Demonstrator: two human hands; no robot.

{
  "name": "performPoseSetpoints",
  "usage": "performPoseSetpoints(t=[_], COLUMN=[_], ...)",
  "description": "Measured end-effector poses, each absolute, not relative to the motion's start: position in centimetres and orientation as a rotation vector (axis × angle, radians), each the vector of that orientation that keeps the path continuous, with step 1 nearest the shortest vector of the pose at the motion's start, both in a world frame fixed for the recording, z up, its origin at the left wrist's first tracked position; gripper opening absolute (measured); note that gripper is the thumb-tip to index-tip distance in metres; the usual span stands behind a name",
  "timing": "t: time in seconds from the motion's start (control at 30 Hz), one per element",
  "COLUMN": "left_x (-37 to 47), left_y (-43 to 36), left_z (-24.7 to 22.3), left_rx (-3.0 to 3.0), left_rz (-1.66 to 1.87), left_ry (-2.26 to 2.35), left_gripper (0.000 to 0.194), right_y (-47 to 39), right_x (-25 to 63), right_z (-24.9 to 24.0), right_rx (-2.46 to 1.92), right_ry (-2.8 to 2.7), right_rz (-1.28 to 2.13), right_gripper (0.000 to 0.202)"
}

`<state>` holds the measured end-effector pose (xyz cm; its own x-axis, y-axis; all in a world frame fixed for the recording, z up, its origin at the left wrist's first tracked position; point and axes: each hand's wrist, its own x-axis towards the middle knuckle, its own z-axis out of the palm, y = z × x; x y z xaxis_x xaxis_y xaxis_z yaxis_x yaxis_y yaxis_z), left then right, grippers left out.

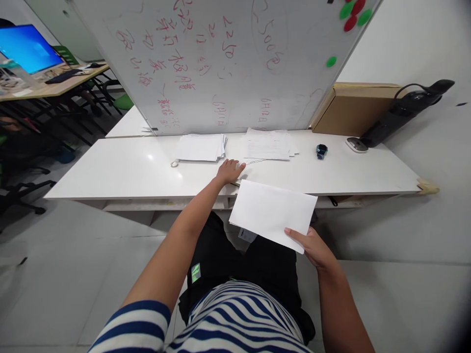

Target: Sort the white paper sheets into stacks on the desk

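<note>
By the desk (110, 169), paper (272, 210) lies between right fingers (297, 237).

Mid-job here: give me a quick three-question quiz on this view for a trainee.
1. True or false: the right hand holds the white paper, its thumb on the upper side.
2. What colours are the round magnets on the whiteboard? A) blue and yellow B) red and green C) orange and purple
3. Fill in: along the desk, the watch lies between the printed sheets and the black ____.

Key: 1. True; 2. B; 3. bottle
</note>
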<state>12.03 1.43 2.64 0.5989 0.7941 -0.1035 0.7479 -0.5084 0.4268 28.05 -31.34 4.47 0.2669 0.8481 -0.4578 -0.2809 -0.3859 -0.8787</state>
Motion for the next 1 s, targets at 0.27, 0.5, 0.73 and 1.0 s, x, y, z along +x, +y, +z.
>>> performPoseSetpoints(t=[0.27,0.5,0.73,1.0], left_x=[11.9,12.1,11.9,11.9], left_y=[1.1,1.1,0.8,0.7], left_z=[3.2,3.2,3.1,3.0], left_rx=[2.405,2.429,2.455,2.447], left_rz=[0.174,0.144,0.178,0.214], left_ry=[1.241,1.245,1.236,1.268], left_gripper=[0.080,0.074,0.073,0.069], right_y=[-31.6,-31.5,-31.6,-29.3], right_x=[28.2,28.2,29.5,32.6], right_z=[4.3,3.9,7.0,9.3], right_rx=[-1.515,-1.718,-1.949,-1.501], right_ry=[-0.569,-0.662,-0.925,-0.610], right_rz=[1.359,1.240,1.047,0.740], right_gripper=[0.049,0.045,0.036,0.036])
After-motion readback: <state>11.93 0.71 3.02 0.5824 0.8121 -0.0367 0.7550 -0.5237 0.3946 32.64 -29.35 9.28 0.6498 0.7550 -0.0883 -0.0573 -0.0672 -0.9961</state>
